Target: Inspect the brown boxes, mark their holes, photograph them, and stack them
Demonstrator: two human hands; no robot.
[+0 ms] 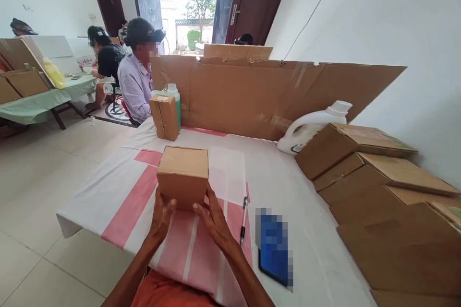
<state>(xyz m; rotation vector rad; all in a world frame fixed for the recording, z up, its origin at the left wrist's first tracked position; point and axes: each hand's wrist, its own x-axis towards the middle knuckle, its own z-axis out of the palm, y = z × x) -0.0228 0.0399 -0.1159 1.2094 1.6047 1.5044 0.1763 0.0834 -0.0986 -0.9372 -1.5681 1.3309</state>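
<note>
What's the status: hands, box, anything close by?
Left hand and right hand both on the box, which sits closed on the table. Pen just right of the right hand.

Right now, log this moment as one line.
left hand: on cardboard box | right hand: on box | pen: beside right hand

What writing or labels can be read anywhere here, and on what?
None can be read.
White jug: green label, too small to read.
Upright carton: pale sticker on top, blurred.
Phone: screen pixelated.
Closed carton held by left hand and right hand: plain, no print visible.
</note>
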